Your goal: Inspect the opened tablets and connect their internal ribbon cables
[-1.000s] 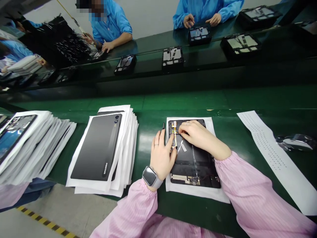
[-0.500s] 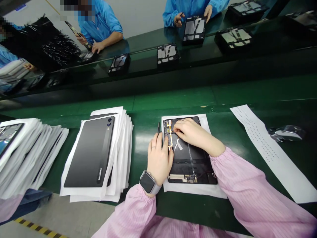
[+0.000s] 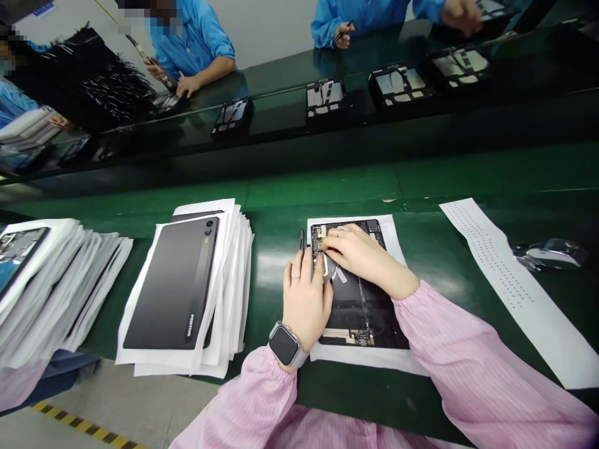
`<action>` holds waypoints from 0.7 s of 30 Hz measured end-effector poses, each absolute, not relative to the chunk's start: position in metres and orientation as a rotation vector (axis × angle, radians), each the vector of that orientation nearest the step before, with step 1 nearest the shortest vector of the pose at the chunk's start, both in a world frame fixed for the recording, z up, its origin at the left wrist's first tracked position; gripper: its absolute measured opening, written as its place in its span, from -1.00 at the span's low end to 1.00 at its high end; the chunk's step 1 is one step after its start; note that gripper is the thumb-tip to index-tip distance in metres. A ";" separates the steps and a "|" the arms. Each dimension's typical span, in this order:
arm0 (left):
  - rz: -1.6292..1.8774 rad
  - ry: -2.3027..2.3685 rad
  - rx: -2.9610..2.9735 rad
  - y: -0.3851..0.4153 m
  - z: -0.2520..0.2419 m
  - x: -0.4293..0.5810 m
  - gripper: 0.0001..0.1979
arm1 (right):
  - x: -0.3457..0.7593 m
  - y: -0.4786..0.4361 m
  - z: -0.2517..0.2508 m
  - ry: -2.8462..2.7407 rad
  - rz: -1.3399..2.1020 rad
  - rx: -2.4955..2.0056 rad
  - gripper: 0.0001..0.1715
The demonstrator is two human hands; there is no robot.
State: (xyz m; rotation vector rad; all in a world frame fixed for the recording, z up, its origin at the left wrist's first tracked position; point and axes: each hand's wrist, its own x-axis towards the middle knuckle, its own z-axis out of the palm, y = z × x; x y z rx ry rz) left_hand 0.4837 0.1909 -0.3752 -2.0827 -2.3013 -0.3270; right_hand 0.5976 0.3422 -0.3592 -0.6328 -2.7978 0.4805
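On the green workbench [image 3: 276, 274] lies an opened tablet [image 3: 344, 305], innards up, long axis running away from the wearer, a dark tablet [image 3: 168, 284] lettered POSITIVO to its left, the left hand [image 3: 306, 308] parted-fingered at the opened tablet's left edge, the right hand [image 3: 358, 252] bunched toward its far-left corner, grip indistinguishable.

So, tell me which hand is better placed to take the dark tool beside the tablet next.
Probably the left hand: its fingertips lie close by the tool, while the right hand is over the tablet, farther off.
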 end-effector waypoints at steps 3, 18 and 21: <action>-0.329 -2.310 -2.092 0.192 -0.375 0.484 -0.51 | 0.595 0.341 -0.363 -2.787 0.454 -0.638 -0.83; -0.369 -2.315 -2.051 0.194 -0.379 0.486 -0.52 | 0.589 0.335 -0.364 -2.782 0.377 -0.719 -0.78; -0.381 -2.328 -2.043 0.196 -0.378 0.486 -0.53 | 0.591 0.337 -0.365 -2.784 0.398 -0.697 -0.78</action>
